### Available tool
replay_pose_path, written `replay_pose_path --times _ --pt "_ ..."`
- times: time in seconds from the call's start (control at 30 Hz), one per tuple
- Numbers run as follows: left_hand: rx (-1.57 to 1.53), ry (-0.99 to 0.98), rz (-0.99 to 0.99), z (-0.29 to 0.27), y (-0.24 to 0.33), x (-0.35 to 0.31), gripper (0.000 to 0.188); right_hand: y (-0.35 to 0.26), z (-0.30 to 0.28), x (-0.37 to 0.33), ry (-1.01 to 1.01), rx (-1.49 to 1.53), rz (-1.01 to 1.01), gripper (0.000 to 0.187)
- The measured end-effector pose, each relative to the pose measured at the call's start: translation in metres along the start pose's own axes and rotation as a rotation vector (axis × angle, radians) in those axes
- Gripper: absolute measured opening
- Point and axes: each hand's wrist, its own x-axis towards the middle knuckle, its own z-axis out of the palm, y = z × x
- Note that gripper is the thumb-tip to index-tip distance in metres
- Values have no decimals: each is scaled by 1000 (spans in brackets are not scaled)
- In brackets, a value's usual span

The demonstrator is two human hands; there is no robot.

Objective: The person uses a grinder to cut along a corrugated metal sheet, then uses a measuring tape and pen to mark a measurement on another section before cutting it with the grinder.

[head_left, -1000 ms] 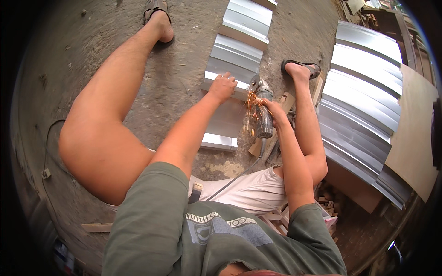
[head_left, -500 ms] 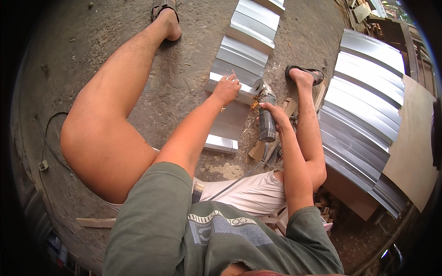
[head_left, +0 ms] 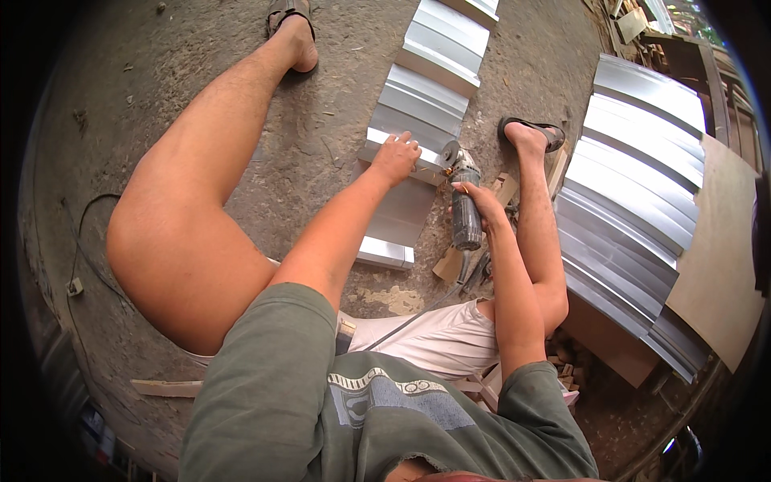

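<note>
Sparks (head_left: 447, 171) are dwindling since the earlier frame. The right hand (head_left: 482, 202) is gripping an angle grinder (head_left: 466, 227), its disc (head_left: 450, 151) sitting by the right edge of a ridged metal sheet (head_left: 419, 98) lying on the ground (head_left: 337, 145); the left hand (head_left: 394, 160) is resting on the sheet, fingers loosely spread. Cutting is apparently continuing, calling for steady bracing next.

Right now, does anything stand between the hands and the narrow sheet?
Nothing visible blocks the left hand: it rests on the narrow sheet. Between the right hand and the sheet is the grinder it grips, the disc at the sheet's right edge.
</note>
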Motion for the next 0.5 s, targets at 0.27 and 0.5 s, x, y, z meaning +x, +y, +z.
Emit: replay_pose_path --times 0.27,0.5 --pt "-7 4 -4 0 0 0 29 6 3 -15 2 -18 -15 42" --pt "6 18 16 4 -4 1 39 14 1 -36 -10 -25 -7 44"
